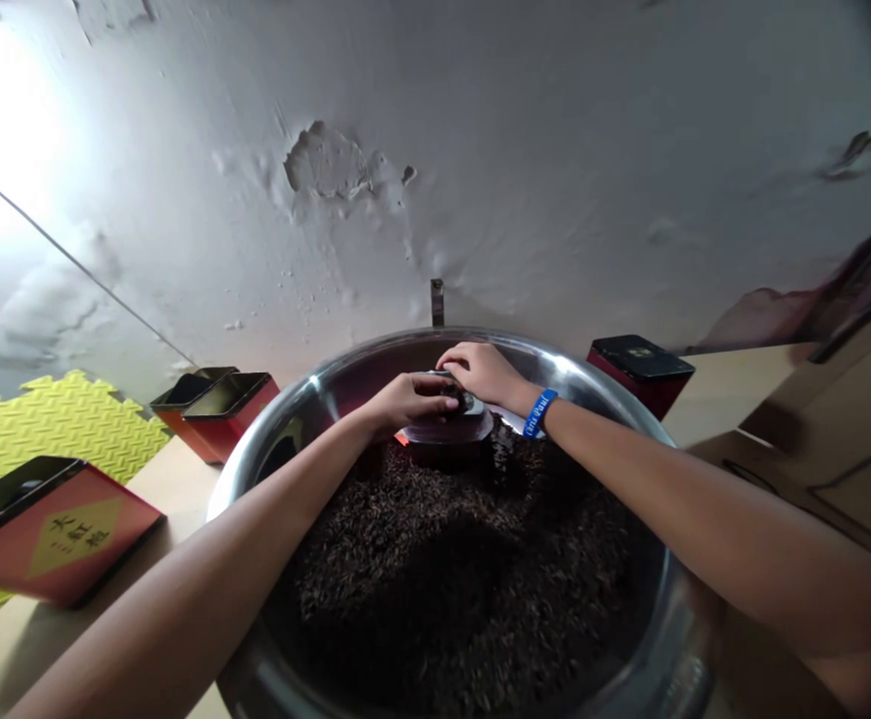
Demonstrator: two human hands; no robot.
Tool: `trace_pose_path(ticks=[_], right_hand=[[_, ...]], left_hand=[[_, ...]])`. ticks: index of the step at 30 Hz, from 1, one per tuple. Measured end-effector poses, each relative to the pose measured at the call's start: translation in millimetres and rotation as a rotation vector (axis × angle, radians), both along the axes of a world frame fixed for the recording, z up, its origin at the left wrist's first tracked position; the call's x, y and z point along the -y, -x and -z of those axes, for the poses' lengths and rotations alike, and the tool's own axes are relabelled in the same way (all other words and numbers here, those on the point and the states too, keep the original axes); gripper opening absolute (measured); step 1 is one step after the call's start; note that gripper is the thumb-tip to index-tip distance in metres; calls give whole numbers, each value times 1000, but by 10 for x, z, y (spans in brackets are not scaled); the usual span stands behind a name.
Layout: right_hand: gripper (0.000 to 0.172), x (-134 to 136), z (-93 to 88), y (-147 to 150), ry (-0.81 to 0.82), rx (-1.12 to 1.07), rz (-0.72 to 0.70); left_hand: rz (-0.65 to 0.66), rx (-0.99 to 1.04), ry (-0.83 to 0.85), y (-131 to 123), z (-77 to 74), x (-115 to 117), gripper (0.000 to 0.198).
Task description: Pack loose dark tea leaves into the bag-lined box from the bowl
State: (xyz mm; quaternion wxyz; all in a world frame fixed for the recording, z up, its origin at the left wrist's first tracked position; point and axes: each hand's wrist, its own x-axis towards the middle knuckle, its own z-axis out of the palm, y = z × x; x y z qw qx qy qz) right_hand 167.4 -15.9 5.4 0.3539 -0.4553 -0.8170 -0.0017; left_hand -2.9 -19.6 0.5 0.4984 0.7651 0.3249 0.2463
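Observation:
A wide steel basin (235, 479) holds a deep heap of dark loose tea leaves (435, 559). Toward its far side, a small container (446, 431) with a pale, shiny rim rests among the leaves, and dark leaves show at its mouth. My left hand (404, 401) is closed at the container's left edge, thumb and fingers reaching over its top. From the right, my right hand (484, 369) curls its fingers over the far edge; its fingertips are close to the left ones. What lies between the fingers is partly hidden. A blue band circles my right wrist.
At left, a red tin (68, 534) lies tilted, with two more open tins (230, 409) behind it. A red tin with a black lid (641, 364) stands at right. Cardboard (840, 419) is farther right. Yellow foam matting (68, 414) and a peeling wall (480, 200) lie beyond.

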Motion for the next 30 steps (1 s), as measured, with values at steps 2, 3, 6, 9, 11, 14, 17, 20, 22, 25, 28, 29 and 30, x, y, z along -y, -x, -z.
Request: trace_pose_path(ticks=[2,3,6,9,11,14,17,20,22,25,28,29,30], right_hand=[[22,-10,2,-6,-12,-8,7],[22,-13,3,-6,-16,-12,18],[24,-20,10,0,-24,-22,45],[26,-22,20,2,-39,-34,49],[27,-19,19,-2,-47,-56,63],[27,8,-5,5,-73,-115,71],[24,90,-49,70,-114,-165,35],[22,222,-83,207,-100,-176,-55],[24,307,-90,305,-60,-191,-121],[37,371,-71,395,3,-213,-143],[53,361,-7,424,59,-157,-136],[59,354,28,435,90,-118,-156],[65,353,70,453,132,-71,-190]], left_hand=[[-99,150,-18,-15,43,-64,44],[-142,209,-30,-19,60,-94,44],[-226,303,-106,-14,72,-151,45],[-228,299,-181,3,32,-147,48],[-219,272,-223,6,-4,-126,48],[-201,246,-311,4,-45,-109,44],[-182,202,-437,17,-64,-121,42],[-303,75,-530,61,-72,-137,41],[-396,-3,-574,97,-74,-143,39],[-442,-42,-645,142,-76,-161,39],[-478,-18,-713,177,-69,-220,40],[-497,-12,-735,195,-64,-251,39],[-522,-10,-754,218,-56,-287,39]])
